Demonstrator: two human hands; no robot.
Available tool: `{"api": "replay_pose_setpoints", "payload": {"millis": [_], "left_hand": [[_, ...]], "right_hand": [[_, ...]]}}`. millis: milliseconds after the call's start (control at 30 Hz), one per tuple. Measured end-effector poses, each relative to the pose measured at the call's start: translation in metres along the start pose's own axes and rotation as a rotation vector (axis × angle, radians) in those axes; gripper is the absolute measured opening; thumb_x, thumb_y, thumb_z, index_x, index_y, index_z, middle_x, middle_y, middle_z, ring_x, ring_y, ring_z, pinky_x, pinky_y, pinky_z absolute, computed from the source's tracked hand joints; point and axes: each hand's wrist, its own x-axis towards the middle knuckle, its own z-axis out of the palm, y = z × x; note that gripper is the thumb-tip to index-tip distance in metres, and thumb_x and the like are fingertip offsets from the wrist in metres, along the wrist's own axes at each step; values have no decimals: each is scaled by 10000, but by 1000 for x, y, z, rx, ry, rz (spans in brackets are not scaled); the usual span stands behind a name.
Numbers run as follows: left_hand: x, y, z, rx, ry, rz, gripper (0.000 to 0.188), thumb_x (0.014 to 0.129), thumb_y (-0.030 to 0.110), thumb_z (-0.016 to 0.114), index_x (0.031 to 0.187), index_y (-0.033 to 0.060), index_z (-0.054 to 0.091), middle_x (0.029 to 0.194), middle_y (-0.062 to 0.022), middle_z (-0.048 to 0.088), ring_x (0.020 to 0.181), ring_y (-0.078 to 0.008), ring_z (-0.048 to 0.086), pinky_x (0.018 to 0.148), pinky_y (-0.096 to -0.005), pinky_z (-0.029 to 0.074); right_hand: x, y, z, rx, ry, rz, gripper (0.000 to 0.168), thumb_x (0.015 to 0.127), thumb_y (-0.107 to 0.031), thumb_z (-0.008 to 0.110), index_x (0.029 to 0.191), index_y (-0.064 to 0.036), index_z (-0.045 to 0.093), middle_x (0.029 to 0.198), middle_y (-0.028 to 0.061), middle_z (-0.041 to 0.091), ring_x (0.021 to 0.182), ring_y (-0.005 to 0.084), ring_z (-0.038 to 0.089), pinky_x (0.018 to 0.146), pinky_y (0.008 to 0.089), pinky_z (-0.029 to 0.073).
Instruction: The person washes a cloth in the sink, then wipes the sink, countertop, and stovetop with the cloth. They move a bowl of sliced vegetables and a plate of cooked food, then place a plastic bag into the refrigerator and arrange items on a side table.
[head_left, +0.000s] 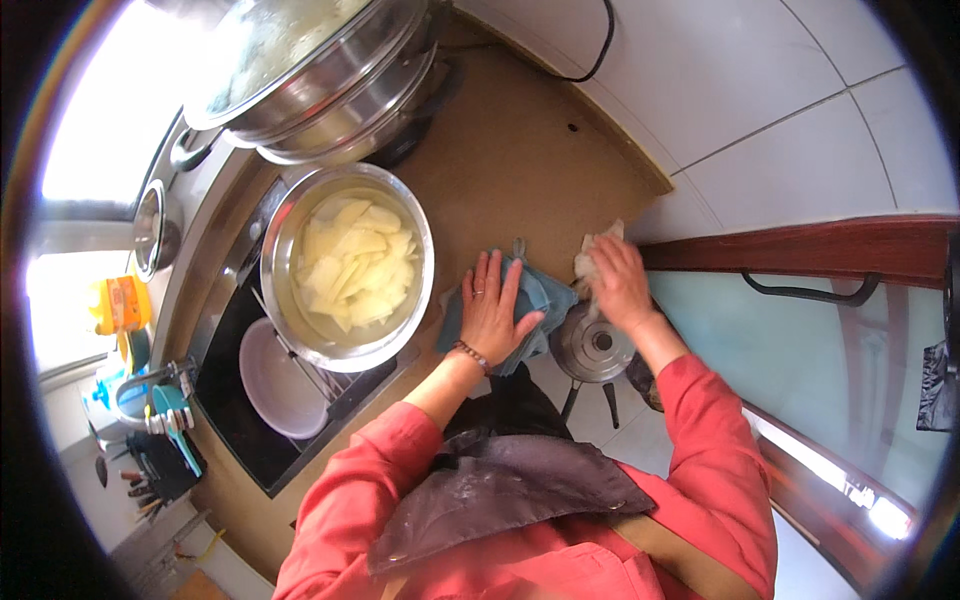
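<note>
My left hand, with a ring and a beaded bracelet, lies spread palm down on a blue cloth at the counter's edge. My right hand is to its right, its fingers over a crumpled whitish cloth at the counter's right end; the fingertips are blurred. Left of my left hand, a steel bowl holds pale peeled slices in liquid, perhaps potato, and overhangs the black sink or hob area. The brown counter stretches beyond both hands.
A large steel steamer with a glass lid stands at the upper left. A pale plastic basin sits below the bowl. A lidded steel pot is low, beyond the counter's edge. At the right is a glass-panelled door; a knife holder stands lower left.
</note>
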Motion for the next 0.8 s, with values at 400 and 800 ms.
{"api": "replay_pose_setpoints", "payload": {"millis": [400, 800], "left_hand": [[-9, -19, -29, -623, -329, -501, 723, 610, 300, 738, 1151, -58, 417, 955, -223, 585, 898, -303, 583, 796, -355, 451], [97, 57, -60, -1046, 48, -228, 681, 765, 320, 648, 1254, -27, 325, 1148, -186, 499, 1050, -286, 493, 913, -370, 387]], "right_hand": [[3, -22, 39, 186, 169, -35, 416, 696, 42, 494, 1103, -44, 506, 1174, 128, 478, 1154, 315, 392, 956, 412, 311], [-88, -92, 16, 909, -12, 408, 388, 751, -21, 561, 1125, 17, 462, 1080, 140, 532, 970, 264, 532, 842, 344, 427]]}}
